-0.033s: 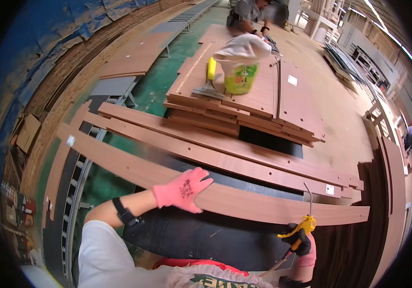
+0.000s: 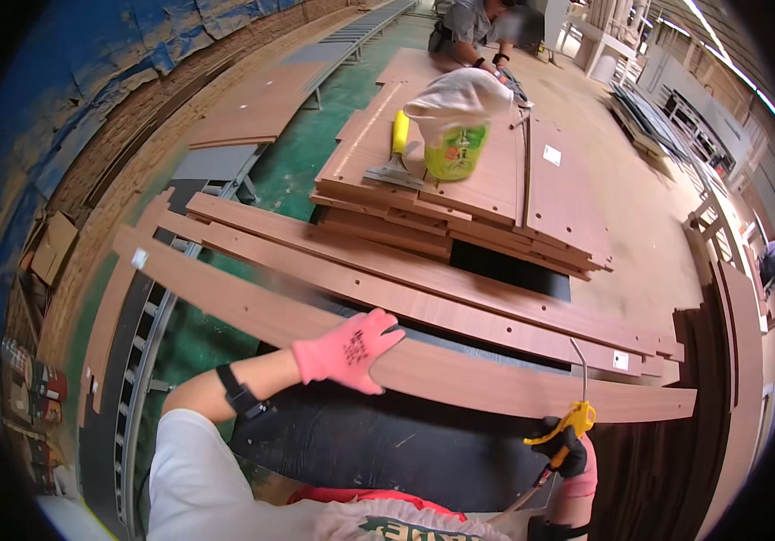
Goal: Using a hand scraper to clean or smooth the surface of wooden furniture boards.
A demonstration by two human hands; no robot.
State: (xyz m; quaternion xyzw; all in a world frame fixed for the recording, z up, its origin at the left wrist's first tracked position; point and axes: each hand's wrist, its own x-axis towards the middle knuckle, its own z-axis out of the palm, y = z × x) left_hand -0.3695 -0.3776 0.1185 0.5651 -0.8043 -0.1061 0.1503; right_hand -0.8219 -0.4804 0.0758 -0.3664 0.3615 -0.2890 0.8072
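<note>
A long wood-grain board (image 2: 487, 380) runs across in front of me, with a small white label near its left end. My left hand (image 2: 344, 352), in a pink glove, grips it across its width near the middle, fingers over the far edge and thumb at the near edge. My right hand (image 2: 564, 453), gloved in pink and black, is closed around a yellow air blow gun (image 2: 577, 420). The gun's thin bent metal nozzle points up past the board's right part. A hose runs down from its handle.
Two similar narrow boards (image 2: 433, 305) lie just beyond. Behind them, a stack of panels (image 2: 487, 194) bears a scraper (image 2: 395, 171) and a green container (image 2: 455, 155) topped with a white cloth. A roller conveyor (image 2: 139, 361) stands at left. Another person (image 2: 469, 32) works at the far end.
The held board's left end has shifted slightly to the right. My left hand has moved a little up and right with it. The blow gun stays in my right hand.
</note>
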